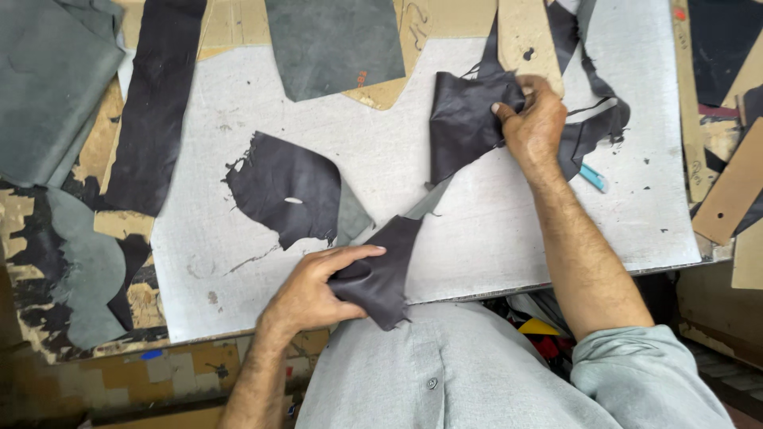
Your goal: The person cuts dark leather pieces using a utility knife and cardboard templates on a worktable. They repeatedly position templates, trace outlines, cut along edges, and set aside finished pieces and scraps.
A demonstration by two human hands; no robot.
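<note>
A long piece of dark leather (pixel 461 131) stretches across the grey cutting board (pixel 509 230). My right hand (pixel 534 123) grips its far end at the upper right of the board. My left hand (pixel 318 290) pinches its near end (pixel 381 270) at the board's front edge. A second dark leather scrap (pixel 286 187) with ragged edges lies flat on the board, left of the stretched piece. A tan cardboard pattern (pixel 524 36) lies just beyond my right hand.
A grey-green leather piece (pixel 334 44) sits at the board's top. A black strip (pixel 155 103) and grey hides (pixel 48 87) cover the left. A blue tool (pixel 592 177) lies right of my wrist. Cardboard patterns (pixel 731 191) sit at the far right.
</note>
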